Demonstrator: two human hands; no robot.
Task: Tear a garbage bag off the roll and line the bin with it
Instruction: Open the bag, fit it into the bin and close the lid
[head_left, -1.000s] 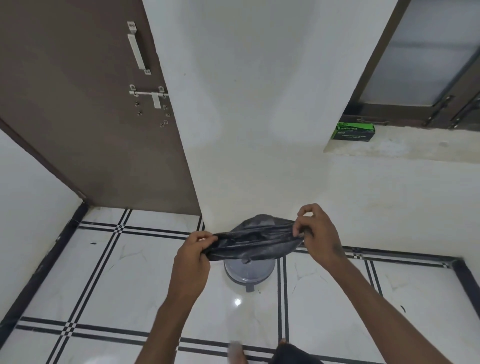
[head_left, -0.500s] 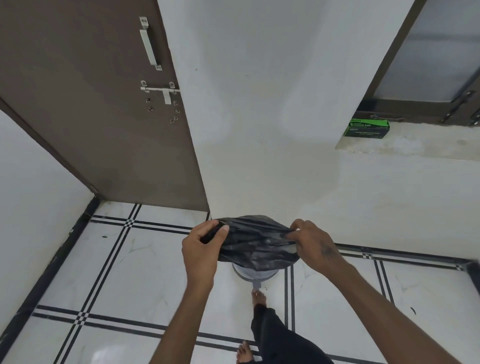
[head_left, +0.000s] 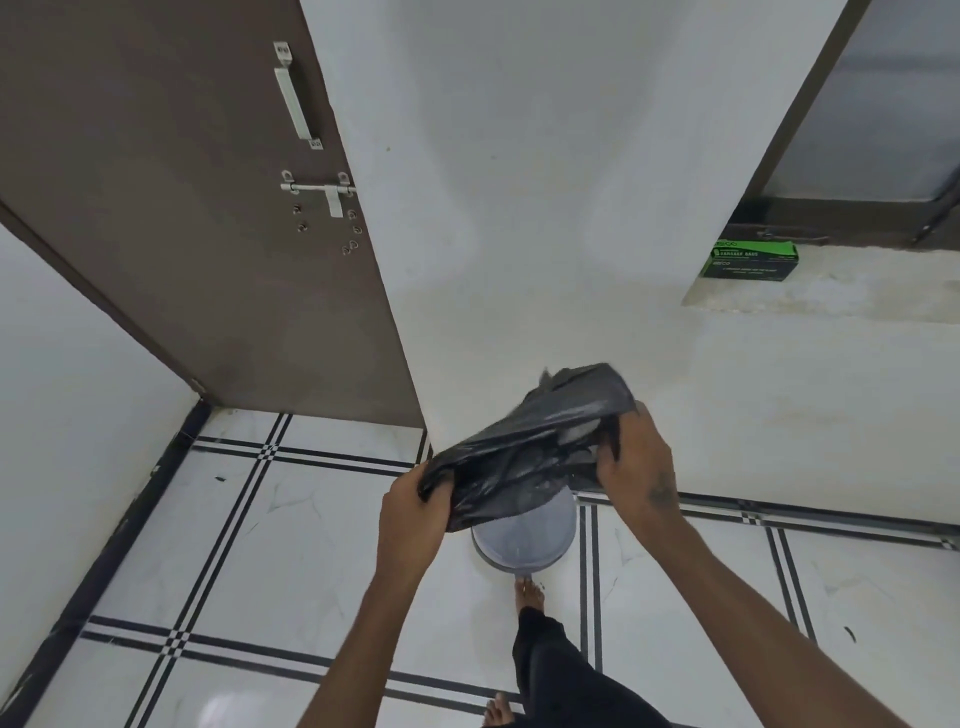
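Garbage bag (head_left: 530, 457), black and crinkly, up in the air over the bin (head_left: 524, 540), stretched between two hands. Left hand (head_left: 410, 514) curled tight on the low near end. Right hand (head_left: 636, 457) curled tight on the high far end. Held tilted like that, most likely, to pull the thin sides apart and find the mouth. Hard to tell yet if the mouth is open. Held right above the bin so as to drop straight in once open.

Bin down on the floor (head_left: 291, 530), close to the white wall (head_left: 545, 208), grey and round, partly hidden behind the bag. One bare foot (head_left: 530, 590) touching or almost touching its near edge, maybe pressing a pedal; too small to tell. No lining in the bin yet, as far as can be seen.

Around: brown door (head_left: 182, 208) on the left with a silver handle (head_left: 296, 93) and a bolt (head_left: 317, 189). Green box of garbage bags (head_left: 750, 260) up on a ledge (head_left: 831, 296) by the window (head_left: 878, 93), well apart from the bin. Nothing in the way between bag and bin. Only trouble: thin plastic sticking to itself, so slow to open.
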